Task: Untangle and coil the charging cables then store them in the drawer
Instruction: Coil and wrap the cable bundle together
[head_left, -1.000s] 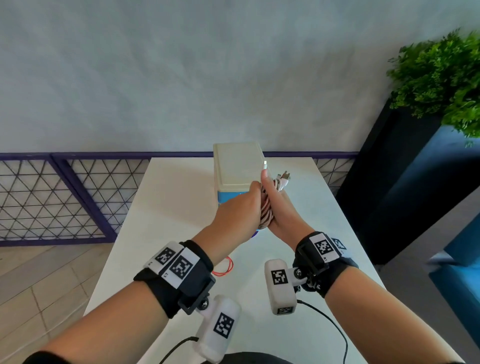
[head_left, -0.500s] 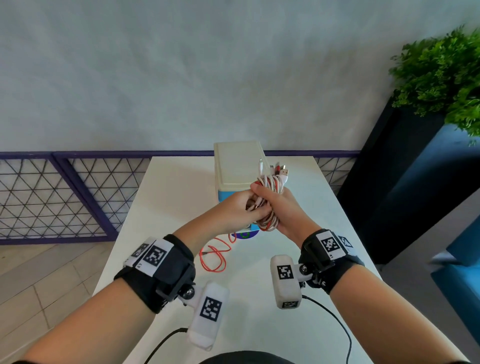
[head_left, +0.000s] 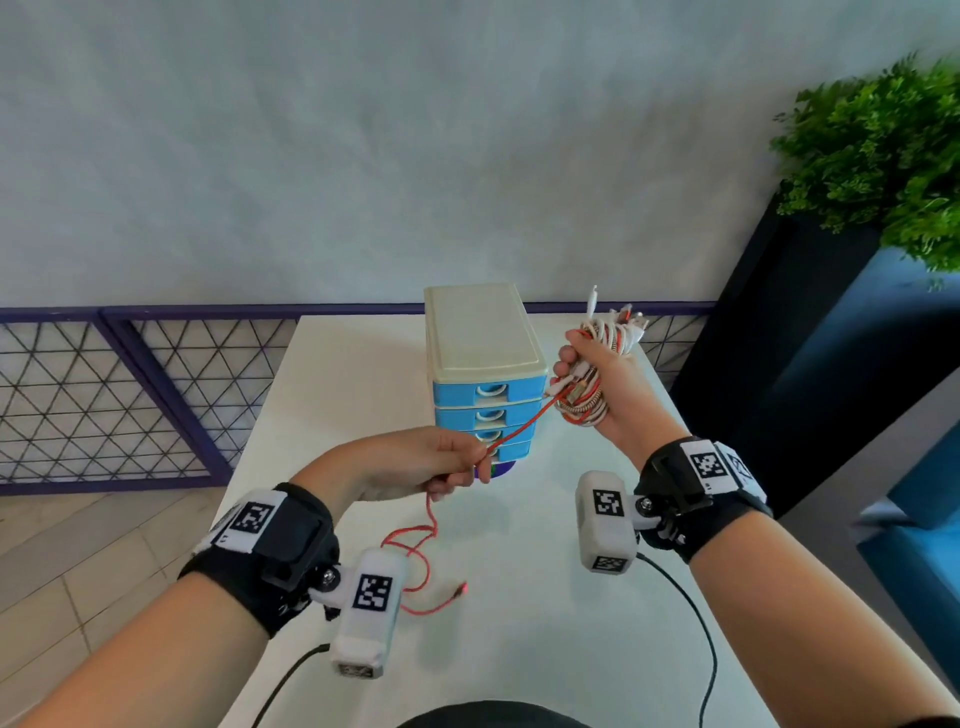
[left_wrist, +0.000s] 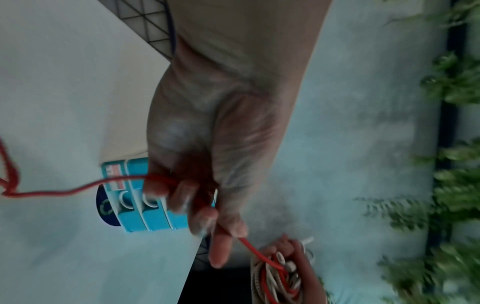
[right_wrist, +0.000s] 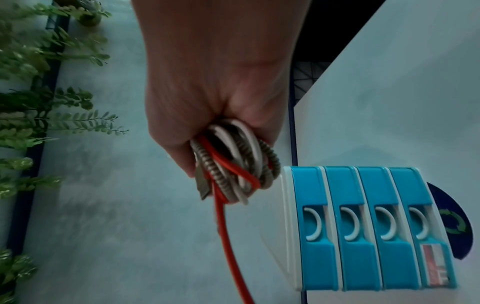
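My right hand (head_left: 571, 371) grips a tangled bundle of white, striped and red cables (head_left: 597, 376) in the air, just right of the drawer unit (head_left: 483, 374). The unit is small, with a cream top and several blue drawers, all closed. A red cable (head_left: 517, 428) runs taut from the bundle down-left to my left hand (head_left: 462, 475), which pinches it in front of the lowest drawers. Below that hand the cable's loose end (head_left: 421, 561) loops on the white table (head_left: 519, 649). In the wrist views, the fingers (left_wrist: 179, 197) curl round the red cable (left_wrist: 64, 191), and the bundle (right_wrist: 233, 162) sits in my fist.
A green plant (head_left: 883, 156) in a dark planter stands right of the table. A purple lattice railing (head_left: 104, 395) runs behind and to the left. Black camera cords (head_left: 691, 623) trail over the near table. A blue round sticker (head_left: 501, 470) lies under the drawer unit.
The hands were together on the bundle and have drawn apart. The left hand pulled a length of red cable out down-left, and the right hand carried the bundle right.
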